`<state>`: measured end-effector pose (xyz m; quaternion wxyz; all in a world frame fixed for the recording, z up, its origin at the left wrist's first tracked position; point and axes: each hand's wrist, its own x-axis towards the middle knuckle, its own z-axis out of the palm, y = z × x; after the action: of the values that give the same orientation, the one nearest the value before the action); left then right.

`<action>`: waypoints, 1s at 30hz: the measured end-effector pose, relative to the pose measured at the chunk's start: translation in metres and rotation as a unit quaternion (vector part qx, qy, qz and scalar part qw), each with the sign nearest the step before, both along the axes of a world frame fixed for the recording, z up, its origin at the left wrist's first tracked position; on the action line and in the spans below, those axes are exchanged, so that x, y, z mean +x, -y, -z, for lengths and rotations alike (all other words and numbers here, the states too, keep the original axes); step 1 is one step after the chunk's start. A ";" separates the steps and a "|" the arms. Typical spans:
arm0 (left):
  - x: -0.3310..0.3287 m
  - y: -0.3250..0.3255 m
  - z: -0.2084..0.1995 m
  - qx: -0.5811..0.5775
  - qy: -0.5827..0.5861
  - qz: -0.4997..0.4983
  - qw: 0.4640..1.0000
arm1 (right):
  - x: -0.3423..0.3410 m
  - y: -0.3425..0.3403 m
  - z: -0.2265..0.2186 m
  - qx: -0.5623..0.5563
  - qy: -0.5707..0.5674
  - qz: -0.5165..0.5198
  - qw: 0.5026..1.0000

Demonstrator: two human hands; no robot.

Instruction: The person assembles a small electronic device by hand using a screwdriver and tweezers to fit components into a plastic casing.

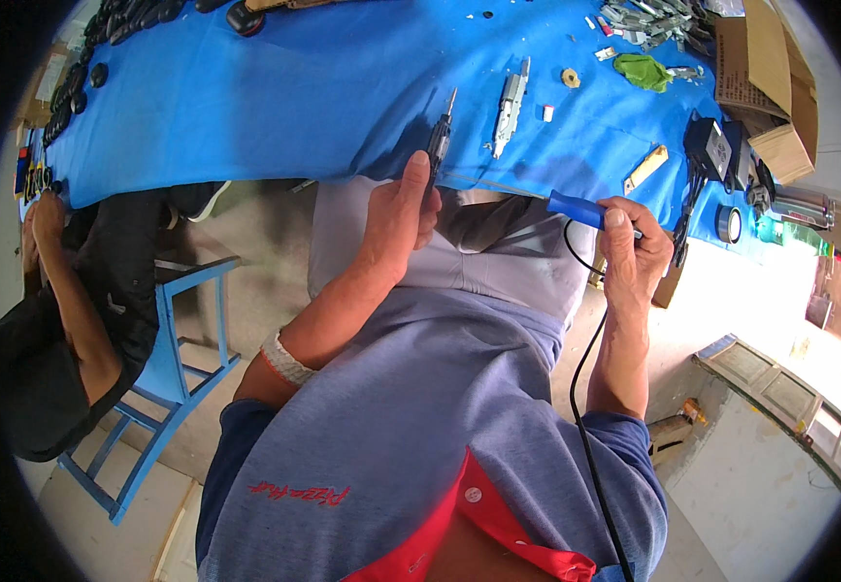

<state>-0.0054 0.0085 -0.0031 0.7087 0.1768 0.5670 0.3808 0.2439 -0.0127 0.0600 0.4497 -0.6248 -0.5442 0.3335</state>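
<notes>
In my left hand (403,215) I grip a slim dark part (440,136) with a narrow metal tip pointing away from me. My thumb lies along its side, and its lower end is hidden in my fingers. My right hand (632,242) is closed around a blue-handled screwdriver (577,208), its thin shaft reaching left toward my left hand. Whether the tip touches the dark part I cannot tell. A black cord (585,388) runs past my right wrist. Beyond my hands, a long silver metal part (511,109) lies on the blue cloth (246,97).
Metal pieces (648,21) are heaped at the far right beside a green cloth (642,72) and a cardboard box (755,68). Black adapters (711,145) and a tape roll (728,224) lie at right. At left, another person (81,320) sits near a blue stool (173,339).
</notes>
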 end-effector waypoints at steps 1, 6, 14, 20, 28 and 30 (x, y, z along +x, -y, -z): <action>0.000 0.000 0.001 -0.001 -0.001 0.001 1.000 | 0.000 0.000 0.000 -0.002 -0.005 -0.001 1.000; -0.001 0.001 0.001 0.000 -0.001 0.008 1.000 | -0.001 -0.001 0.002 -0.010 -0.012 -0.001 1.000; 0.001 0.000 0.001 0.006 0.002 0.003 1.000 | -0.002 -0.004 0.000 -0.002 0.006 -0.016 1.000; 0.004 0.000 0.000 0.009 0.006 -0.026 1.000 | -0.006 -0.013 -0.008 -0.007 -0.049 -0.033 0.998; 0.003 -0.002 0.000 -0.005 -0.015 0.006 1.000 | -0.014 -0.031 -0.011 -0.005 -0.142 -0.028 0.989; 0.003 -0.002 0.001 -0.006 -0.014 0.005 1.000 | -0.016 -0.033 -0.009 0.010 -0.160 -0.030 0.987</action>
<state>-0.0021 0.0103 -0.0039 0.7035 0.1808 0.5784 0.3713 0.2274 0.0205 0.0690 0.5267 -0.5423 -0.4872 0.4372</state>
